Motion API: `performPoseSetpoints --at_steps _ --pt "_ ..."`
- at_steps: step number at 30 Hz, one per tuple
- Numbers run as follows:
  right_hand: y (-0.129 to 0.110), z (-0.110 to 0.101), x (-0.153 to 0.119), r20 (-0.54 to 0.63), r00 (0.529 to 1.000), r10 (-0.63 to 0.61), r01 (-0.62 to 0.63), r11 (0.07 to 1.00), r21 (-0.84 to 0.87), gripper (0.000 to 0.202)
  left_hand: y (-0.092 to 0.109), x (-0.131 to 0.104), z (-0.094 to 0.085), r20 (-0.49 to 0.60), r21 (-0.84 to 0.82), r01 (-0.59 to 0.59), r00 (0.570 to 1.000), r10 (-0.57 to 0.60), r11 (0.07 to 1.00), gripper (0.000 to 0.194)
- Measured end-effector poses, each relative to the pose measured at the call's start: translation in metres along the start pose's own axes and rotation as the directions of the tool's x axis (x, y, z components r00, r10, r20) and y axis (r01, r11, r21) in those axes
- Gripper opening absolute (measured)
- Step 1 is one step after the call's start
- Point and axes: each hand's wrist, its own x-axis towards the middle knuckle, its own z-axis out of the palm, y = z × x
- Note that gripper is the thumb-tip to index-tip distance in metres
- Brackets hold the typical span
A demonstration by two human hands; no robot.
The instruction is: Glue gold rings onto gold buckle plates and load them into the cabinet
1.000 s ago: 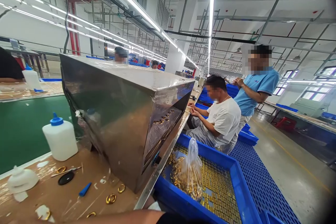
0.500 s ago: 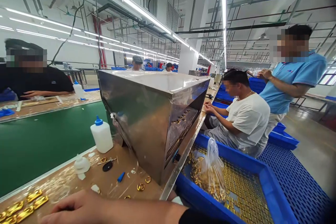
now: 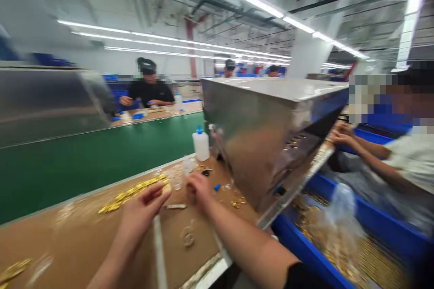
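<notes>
My left hand (image 3: 149, 199) is raised over the brown worktop, thumb and fingers pinched together. A small pale-gold spot (image 3: 167, 187) shows at its fingertips, too blurred to name. To its right, my right hand (image 3: 199, 187) has its fingers curled in; whatever they hold, if anything, is hidden. Behind my left hand lies a row of shiny gold metal pieces (image 3: 130, 193). A clear, cup-like container (image 3: 177, 182) stands between the hands. Just beyond my right hand are a white squeeze bottle (image 3: 201, 145) with a blue cap and a small black disc (image 3: 205, 173).
A large metal hood (image 3: 251, 131) stands at the right. Beside the bench a blue tray (image 3: 305, 250) holds gold parts and a clear plastic bag (image 3: 342, 216). A green belt (image 3: 152, 142) runs behind the worktop. One co-worker sits close at the right, another across the belt.
The view has swung left. My left hand has come into sight, and my right hand now shows with curled fingers near the bottle, where before it lay low at the frame's bottom.
</notes>
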Motion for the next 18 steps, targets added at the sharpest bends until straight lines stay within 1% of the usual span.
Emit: performPoseSetpoints --at_steps 1,2,3,5,7,9,12,14,15,16,18 --pt "0.001 -0.004 0.002 -0.018 1.000 0.002 -0.001 0.999 0.046 0.050 -0.005 -0.001 -0.008 -0.017 -0.206 0.060 0.998 -0.065 0.977 0.077" --pt "0.004 -0.007 0.005 -0.034 0.999 0.004 -0.001 0.996 0.085 0.051 -0.009 0.000 -0.012 -0.039 -0.256 0.070 0.996 -0.083 0.964 0.083" --pt "0.007 -0.009 0.007 -0.041 0.999 0.007 -0.003 0.993 0.114 0.051 -0.014 0.002 -0.013 -0.062 -0.264 0.071 0.994 -0.090 0.962 0.085" --pt "0.011 -0.010 0.007 -0.035 0.999 0.018 -0.013 0.991 0.136 0.050 -0.024 0.006 -0.009 -0.065 -0.257 0.064 0.994 -0.084 0.964 0.083" --pt "0.009 -0.009 0.003 -0.008 1.000 0.027 -0.026 0.993 0.115 0.050 -0.036 0.007 -0.002 -0.030 -0.227 0.052 0.998 -0.060 0.973 0.077" --pt "0.002 -0.008 -0.003 0.031 0.999 0.037 -0.039 0.997 0.061 0.051 -0.048 0.002 0.005 0.025 -0.181 0.038 0.999 -0.034 0.983 0.069" --pt "-0.015 -0.012 -0.012 0.119 0.989 0.090 -0.082 0.994 -0.071 0.053 -0.062 -0.008 0.009 0.111 -0.086 0.003 0.994 0.007 0.996 0.055" --pt "-0.027 -0.020 -0.020 0.182 0.973 0.138 -0.105 0.978 -0.178 0.050 -0.066 -0.013 0.010 0.182 -0.026 -0.034 0.983 0.038 0.999 0.045" --pt "-0.032 -0.024 -0.025 0.214 0.965 0.151 -0.093 0.962 -0.258 0.048 -0.067 -0.015 0.011 0.218 -0.002 -0.057 0.974 0.056 0.998 0.041" --pt "-0.037 -0.029 -0.031 0.251 0.955 0.158 -0.056 0.927 -0.371 0.046 -0.067 -0.016 0.011 0.253 0.016 -0.081 0.965 0.074 0.997 0.037" --pt "-0.042 -0.037 -0.045 0.332 0.927 0.173 0.086 0.765 -0.639 0.046 -0.067 -0.016 0.013 0.307 0.044 -0.127 0.946 0.107 0.991 0.031"
